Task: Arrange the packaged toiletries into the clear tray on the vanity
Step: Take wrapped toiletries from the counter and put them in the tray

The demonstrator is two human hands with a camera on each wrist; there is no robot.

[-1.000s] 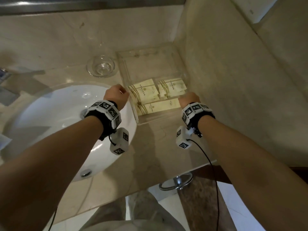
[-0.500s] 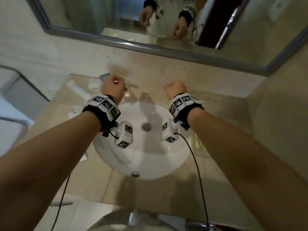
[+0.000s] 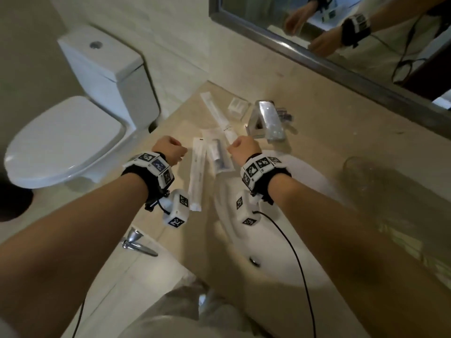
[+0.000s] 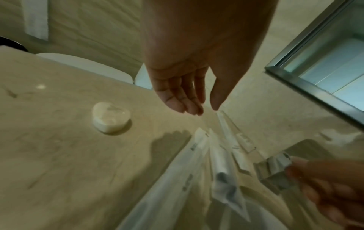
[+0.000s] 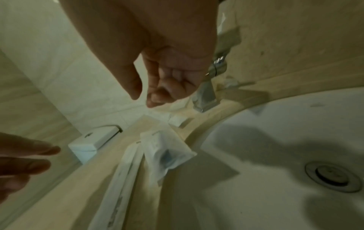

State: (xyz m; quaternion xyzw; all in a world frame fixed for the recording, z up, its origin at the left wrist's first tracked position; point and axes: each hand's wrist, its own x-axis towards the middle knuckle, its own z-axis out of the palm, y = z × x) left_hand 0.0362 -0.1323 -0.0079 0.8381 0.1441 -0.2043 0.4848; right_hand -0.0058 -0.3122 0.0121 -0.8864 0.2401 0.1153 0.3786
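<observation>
Several white packaged toiletries lie on the beige vanity left of the sink. A long slim packet [image 3: 196, 176] lies nearest. Beside it is a clear packet with a blue item [image 3: 218, 154] [image 5: 167, 154]. Another long packet [image 3: 217, 115] runs toward the wall, and a small white box [image 3: 238, 107] sits by the faucet. My left hand [image 3: 170, 150] [image 4: 201, 109] hovers just left of the packets, fingers relaxed and empty. My right hand [image 3: 242, 148] [image 5: 143, 99] hovers over their right side, loosely curled, holding nothing. The clear tray is not plainly in view.
The chrome faucet [image 3: 267, 120] stands just beyond my right hand. The white basin [image 3: 305, 240] lies below it and a glass [image 3: 361, 172] stands at the right. A soap bar [image 4: 111, 119] lies left of the packets. A toilet [image 3: 73, 132] is beyond the vanity's left edge.
The view swung left from the clear tray, across the basin, to the vanity's left side. Both hands left the tray and now hover over the loose packets, still empty.
</observation>
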